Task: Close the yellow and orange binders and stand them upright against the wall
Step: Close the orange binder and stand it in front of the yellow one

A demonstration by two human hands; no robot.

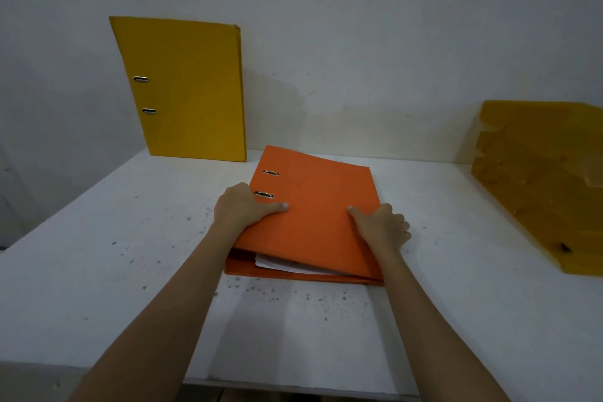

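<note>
The yellow binder [187, 88] stands closed and upright against the wall at the back left of the white table. The orange binder [318, 215] lies flat in the middle of the table, its cover down, white sheets showing at its near edge. My left hand [243, 207] grips its left side, thumb on top of the cover beside the lower metal ring slot. My right hand [381, 227] grips its right edge, thumb on the cover and fingers curled around the side.
A translucent yellow stacked paper tray [538, 179] sits at the right against the wall. The white table [114, 254] is speckled with dark spots; its front edge runs along the bottom, its left edge slants off at the left.
</note>
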